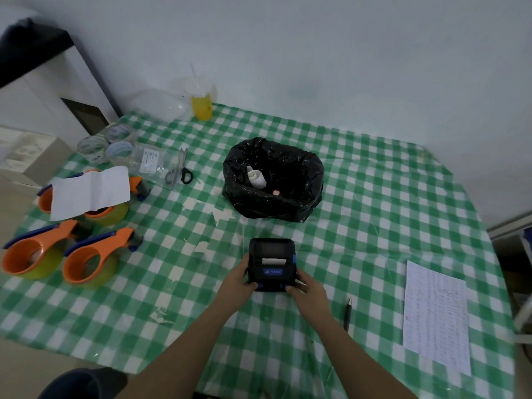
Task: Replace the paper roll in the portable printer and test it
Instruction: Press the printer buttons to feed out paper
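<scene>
A small black portable printer point(272, 262) with blue buttons rests on the green checked tablecloth point(359, 226), its lid down and a short strip of white paper point(273, 260) showing at the slot. My left hand point(240, 279) grips its left side, thumb on the front corner. My right hand point(306, 289) holds its right front corner. A white paper roll point(257, 177) lies inside the black bin bag point(273, 180) behind the printer.
Three orange tape dispensers point(86, 260) and a loose white sheet point(89, 191) lie at the left. Scissors point(180, 168), clear tape rolls point(109, 144) and a yellow drink cup point(201, 102) sit further back. A pen point(348, 312) and a printed sheet point(436, 315) lie at the right.
</scene>
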### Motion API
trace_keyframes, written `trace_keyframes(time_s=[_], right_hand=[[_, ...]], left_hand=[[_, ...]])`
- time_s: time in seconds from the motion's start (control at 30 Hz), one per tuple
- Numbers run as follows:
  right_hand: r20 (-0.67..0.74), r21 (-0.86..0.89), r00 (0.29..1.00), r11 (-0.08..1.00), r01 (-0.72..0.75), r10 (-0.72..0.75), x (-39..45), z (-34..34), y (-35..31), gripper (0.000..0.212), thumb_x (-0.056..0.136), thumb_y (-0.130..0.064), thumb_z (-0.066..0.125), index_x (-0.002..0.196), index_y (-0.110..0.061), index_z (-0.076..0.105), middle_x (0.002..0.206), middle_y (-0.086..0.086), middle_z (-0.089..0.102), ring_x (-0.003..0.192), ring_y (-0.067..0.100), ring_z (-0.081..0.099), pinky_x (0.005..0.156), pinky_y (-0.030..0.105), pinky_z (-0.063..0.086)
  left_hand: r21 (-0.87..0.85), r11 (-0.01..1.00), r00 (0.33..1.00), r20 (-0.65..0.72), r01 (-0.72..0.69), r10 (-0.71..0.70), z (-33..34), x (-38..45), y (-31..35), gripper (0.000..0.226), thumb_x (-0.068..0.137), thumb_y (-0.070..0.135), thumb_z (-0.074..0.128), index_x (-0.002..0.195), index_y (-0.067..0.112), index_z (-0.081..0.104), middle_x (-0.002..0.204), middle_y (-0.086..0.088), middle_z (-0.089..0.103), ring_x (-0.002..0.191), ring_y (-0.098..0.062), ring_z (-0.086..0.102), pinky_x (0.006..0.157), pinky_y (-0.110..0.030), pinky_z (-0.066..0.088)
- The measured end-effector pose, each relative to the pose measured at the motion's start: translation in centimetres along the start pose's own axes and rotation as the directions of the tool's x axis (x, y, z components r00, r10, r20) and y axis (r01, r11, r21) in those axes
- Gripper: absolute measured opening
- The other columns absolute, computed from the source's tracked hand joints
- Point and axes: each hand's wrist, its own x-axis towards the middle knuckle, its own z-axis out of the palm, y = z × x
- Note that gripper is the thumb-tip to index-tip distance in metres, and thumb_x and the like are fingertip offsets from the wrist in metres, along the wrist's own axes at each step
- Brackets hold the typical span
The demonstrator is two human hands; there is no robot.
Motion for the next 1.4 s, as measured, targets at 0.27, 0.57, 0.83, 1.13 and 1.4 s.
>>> trace_keyframes(time_s=[0.27,0.57,0.83,1.13,1.4], right_hand=[[0.001,-0.008,1.000,1.000,0.009,-0.009,0.1,-0.1,0.1,0.053,0.084,-0.003,0.061,0.134,-0.016,0.046,0.130,0.007,0.058,0.112,0.021,0.059,0.092,0.028,0.046],[-0.063,-0.090,0.997,0.995,0.038,-0.044,0.2,0.4,0.1,0.051,0.082,-0.009,0.065,0.130,-0.018,0.051,0.121,0.007,0.065,0.108,0.021,0.062,0.094,0.036,0.050],[-0.063,-0.162,0.995,0.984,0.069,-0.080,0.4,0.3,-0.3,0.043,0.083,-0.009,0.064,0.124,-0.020,0.057,0.114,0.006,0.069,0.100,0.020,0.065,0.085,0.030,0.051],[0.020,-0.035,0.999,0.999,0.029,-0.028,0.2,-1.0,0.4,0.044,0.089,-0.003,0.055,0.130,-0.017,0.051,0.121,0.003,0.063,0.098,0.014,0.062,0.074,0.012,0.047],[0.004,-0.014,1.000,1.000,0.016,-0.016,0.1,-1.1,0.4,0.036,0.091,-0.012,0.055,0.127,-0.014,0.055,0.122,0.007,0.064,0.097,0.013,0.058,0.087,0.025,0.044]], left_hand=[[0.010,1.000,1.000,0.011,0.010,-0.010,0.0,-0.1,0.1,0.077,0.083,-0.010,0.053,0.146,0.016,0.018,0.148,-0.009,0.037,0.137,-0.024,0.036,0.109,-0.035,0.038],[0.010,0.999,0.999,0.010,0.033,-0.033,0.0,-0.1,0.2,0.076,0.083,-0.010,0.052,0.146,0.017,0.018,0.148,-0.008,0.039,0.137,-0.023,0.036,0.102,-0.026,0.039],[0.044,0.999,1.000,0.013,0.028,-0.028,-0.1,-0.1,0.3,0.076,0.084,-0.007,0.053,0.146,0.017,0.016,0.149,-0.008,0.037,0.137,-0.024,0.036,0.109,-0.037,0.039],[0.064,0.997,0.999,0.019,0.044,-0.045,-0.2,-0.1,0.2,0.077,0.085,-0.005,0.054,0.147,0.017,0.015,0.150,-0.009,0.035,0.138,-0.024,0.034,0.111,-0.042,0.039],[0.065,0.997,0.999,0.020,0.043,-0.044,-0.2,-0.1,0.2,0.077,0.085,-0.004,0.055,0.147,0.018,0.015,0.150,-0.008,0.036,0.138,-0.023,0.034,0.112,-0.041,0.038]])
